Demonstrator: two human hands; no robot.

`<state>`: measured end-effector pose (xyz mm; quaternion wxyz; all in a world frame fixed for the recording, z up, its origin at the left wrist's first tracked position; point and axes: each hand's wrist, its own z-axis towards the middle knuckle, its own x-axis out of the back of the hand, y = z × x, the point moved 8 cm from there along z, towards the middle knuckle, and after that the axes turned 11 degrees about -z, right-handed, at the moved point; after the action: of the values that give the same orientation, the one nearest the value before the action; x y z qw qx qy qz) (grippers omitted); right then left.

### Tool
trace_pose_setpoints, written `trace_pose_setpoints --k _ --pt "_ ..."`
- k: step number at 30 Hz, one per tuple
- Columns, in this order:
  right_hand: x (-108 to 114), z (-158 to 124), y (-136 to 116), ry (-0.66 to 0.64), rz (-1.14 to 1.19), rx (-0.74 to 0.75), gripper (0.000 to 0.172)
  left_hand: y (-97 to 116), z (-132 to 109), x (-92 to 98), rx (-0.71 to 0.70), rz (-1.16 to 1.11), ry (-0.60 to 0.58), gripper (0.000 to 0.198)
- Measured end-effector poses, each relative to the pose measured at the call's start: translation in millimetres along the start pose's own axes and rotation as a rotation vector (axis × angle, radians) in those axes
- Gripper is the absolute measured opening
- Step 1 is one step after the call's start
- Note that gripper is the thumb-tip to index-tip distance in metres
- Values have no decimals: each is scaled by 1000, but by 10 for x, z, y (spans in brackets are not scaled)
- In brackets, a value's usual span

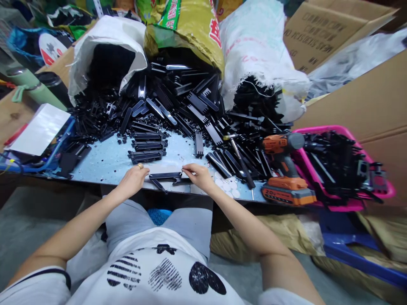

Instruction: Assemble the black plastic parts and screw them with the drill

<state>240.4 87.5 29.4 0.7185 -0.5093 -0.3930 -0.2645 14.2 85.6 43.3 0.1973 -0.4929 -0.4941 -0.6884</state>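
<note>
A flat black plastic bar [165, 175] lies at the near edge of the pale blue table [108, 163], with a thinner black strip slanting off below it. My left hand [135, 178], a ring on one finger, pinches the bar's left end with curled fingers. My right hand [197, 174] grips its right end, fingers closed. Just behind lies a short stack of similar black bars [146, 148]. A large heap of black comb-like plastic parts [187, 101] fills the back of the table.
An orange cordless drill [282, 169] stands at the right next to a pink basket [377, 195] of black parts. Open sacks [104, 42] and cardboard boxes [330, 29] line the back. A white sheet [40, 129] and a green bottle [32, 87] lie left. Small white discs [227, 186] sit by my right hand.
</note>
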Motion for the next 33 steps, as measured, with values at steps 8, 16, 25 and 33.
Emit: trace_pose_setpoints --k 8,16,25,33 --pt "-70 -64 -106 15 -144 84 27 211 48 -249 -142 160 -36 25" --pt "-140 -124 -71 -28 -196 165 30 182 -118 -349 -176 122 152 33" --pt "-339 -342 106 -36 -232 251 46 668 342 -789 -113 28 -15 53" --pt "-393 -273 139 -218 -344 532 45 662 332 -785 -197 42 -70 48"
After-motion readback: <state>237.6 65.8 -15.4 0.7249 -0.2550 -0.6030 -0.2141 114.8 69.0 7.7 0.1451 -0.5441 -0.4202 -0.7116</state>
